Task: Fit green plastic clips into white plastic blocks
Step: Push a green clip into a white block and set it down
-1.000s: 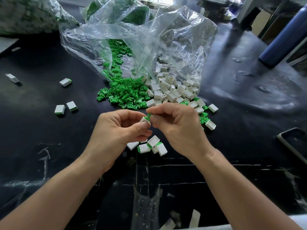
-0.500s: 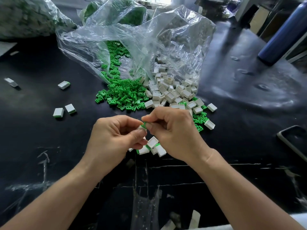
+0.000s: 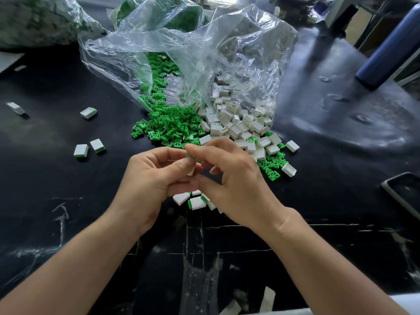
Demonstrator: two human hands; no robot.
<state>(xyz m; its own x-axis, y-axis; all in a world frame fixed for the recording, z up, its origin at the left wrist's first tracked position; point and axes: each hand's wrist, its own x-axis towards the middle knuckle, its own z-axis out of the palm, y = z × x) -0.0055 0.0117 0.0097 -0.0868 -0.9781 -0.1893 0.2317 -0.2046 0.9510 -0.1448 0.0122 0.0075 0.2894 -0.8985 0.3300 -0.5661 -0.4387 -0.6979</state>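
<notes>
My left hand (image 3: 150,185) grips a block (image 3: 191,172), my right hand (image 3: 236,185) pinches a clip (image 3: 190,155); the bag (image 3: 204,53) spills both.

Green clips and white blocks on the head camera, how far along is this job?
Early. Done: a few fitted blocks under the hands, a fitted pair to the left. In hand: the left hand holds a white block while the right hand pinches a green clip at it. Left: large piles of loose clips and empty blocks spilling from the bag.

Small assembly workshop, black scuffed workbench (image 3: 341,201), bulk plastic bags (image 3: 181,48) spilling loose parts
</notes>
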